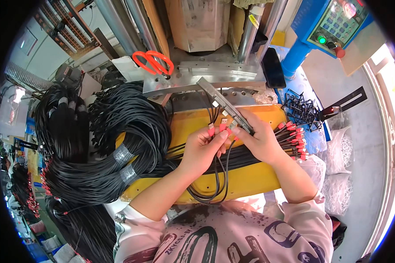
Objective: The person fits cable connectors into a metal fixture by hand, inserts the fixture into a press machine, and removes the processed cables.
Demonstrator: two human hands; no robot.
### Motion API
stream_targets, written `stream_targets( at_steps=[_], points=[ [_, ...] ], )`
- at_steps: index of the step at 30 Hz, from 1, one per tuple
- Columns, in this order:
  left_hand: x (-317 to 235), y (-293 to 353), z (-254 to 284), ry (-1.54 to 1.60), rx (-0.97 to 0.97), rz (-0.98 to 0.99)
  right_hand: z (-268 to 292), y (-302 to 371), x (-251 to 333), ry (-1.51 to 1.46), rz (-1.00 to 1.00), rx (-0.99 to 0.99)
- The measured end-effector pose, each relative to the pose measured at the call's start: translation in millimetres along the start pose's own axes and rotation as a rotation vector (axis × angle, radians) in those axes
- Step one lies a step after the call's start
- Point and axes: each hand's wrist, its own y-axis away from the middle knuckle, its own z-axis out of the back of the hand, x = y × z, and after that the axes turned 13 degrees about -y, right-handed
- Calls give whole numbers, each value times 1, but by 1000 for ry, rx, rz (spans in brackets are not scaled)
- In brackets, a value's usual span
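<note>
Red plugs point(223, 126) at left grip point(202, 149), metal bar point(224, 104) in right grip point(260, 138)

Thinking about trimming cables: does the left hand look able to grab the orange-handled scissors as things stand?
Probably not yet: the left hand is holding red-ended cable plugs, though nothing seems to cover the orange-handled scissors.

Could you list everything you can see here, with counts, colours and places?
Plugs: many, red, centre and right
Metal bar: one, grey, centre
Cables: many, black, left and centre
Board: one, yellow, centre
Scissors: one pair, orange handles, upper centre
Phone: one, black, upper right
Control panel: one, blue, top right
Plastic bags: several, clear, right
Metal columns: four, silver, top
Shirt: one, pale, bottom
Left hand: one, bare, holding plugs
Right hand: one, bare, holding bar
</note>
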Motion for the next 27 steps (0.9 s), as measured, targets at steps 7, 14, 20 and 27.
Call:
stream_targets(
  at_steps=[7,14,20,27],
  points=[
    [0,-1,0,-74,6,-58,4,2,8,-95,-194,45],
    [1,-3,9,-236,15,63,7,1,15,187,-135,27],
    [0,-9,10,-116,55,15,8,3,5,158,-94,82],
    [-9,-7,25,133,92,224,12,4,10,101,-160,50]
  ],
)
